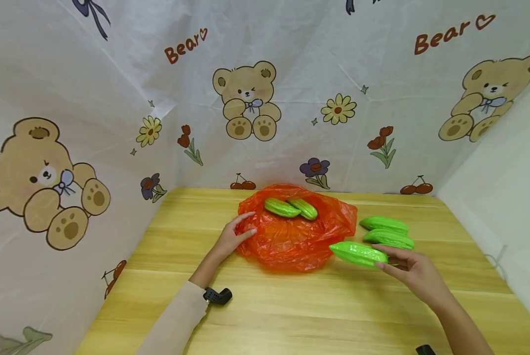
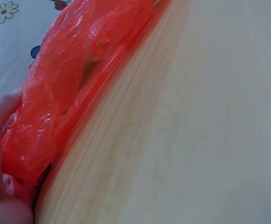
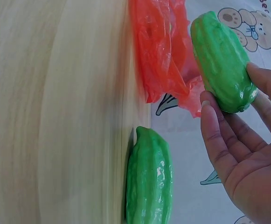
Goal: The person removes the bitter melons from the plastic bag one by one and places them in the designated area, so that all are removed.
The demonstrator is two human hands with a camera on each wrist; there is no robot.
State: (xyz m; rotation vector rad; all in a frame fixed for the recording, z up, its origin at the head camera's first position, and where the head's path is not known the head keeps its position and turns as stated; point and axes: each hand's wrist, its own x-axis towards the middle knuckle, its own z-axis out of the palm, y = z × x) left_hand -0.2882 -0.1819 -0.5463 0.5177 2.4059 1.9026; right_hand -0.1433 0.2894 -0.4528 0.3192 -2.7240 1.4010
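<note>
With two bitter melons (image 1: pixel 282 207) already inside the red plastic bag (image 1: pixel 287 251) touched by the spread left hand (image 1: pixel 230 236), a third melon (image 1: pixel 357 253) is pinched by the right hand (image 1: pixel 418 275) and two others (image 1: pixel 388 238) are left outside.

Green gourds (image 1: pixel 358 254), red bag (image 1: pixel 283 249), wood-grained table (image 1: pixel 300 310), bear-printed white cloth (image 1: pixel 300 49)

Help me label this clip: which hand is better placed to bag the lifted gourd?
Right, I'd say: the right hand holds that gourd up beside the bag, while the left hand touches the bag's left edge, holding no gourd.
</note>
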